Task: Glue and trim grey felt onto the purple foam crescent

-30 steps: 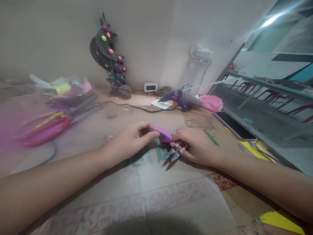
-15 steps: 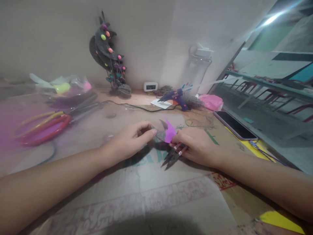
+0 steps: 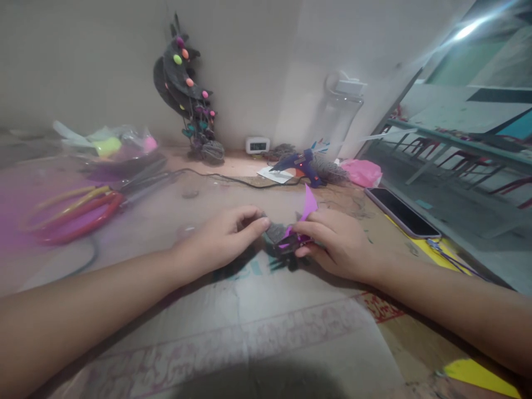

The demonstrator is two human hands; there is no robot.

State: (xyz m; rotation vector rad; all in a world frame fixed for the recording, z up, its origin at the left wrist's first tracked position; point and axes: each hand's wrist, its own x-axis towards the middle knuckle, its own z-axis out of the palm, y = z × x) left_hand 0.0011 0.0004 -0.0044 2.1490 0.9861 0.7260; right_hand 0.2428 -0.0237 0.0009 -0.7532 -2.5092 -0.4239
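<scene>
My left hand (image 3: 226,238) and my right hand (image 3: 338,241) meet at the middle of the table over a printed cardboard sheet (image 3: 266,327). Between the fingertips is a small grey piece (image 3: 273,231) with a purple paper shape (image 3: 308,206) that points upward. My left fingers pinch the grey piece. My right hand grips the purple paper and a small pair of snips (image 3: 291,244), whose blades point left toward the grey piece.
Red and yellow scissors (image 3: 77,213) lie at the left by a plastic bag of coloured bits (image 3: 110,149). A blue glue gun (image 3: 297,164), its black cord (image 3: 224,179), a small clock (image 3: 257,145) and a dark decorated ornament (image 3: 185,91) stand at the back. A phone (image 3: 401,211) lies at the right.
The purple paper has swung from lying flat to standing up and shifted right. The snips in my right hand turned from pointing down-left to pointing left at the grey piece.
</scene>
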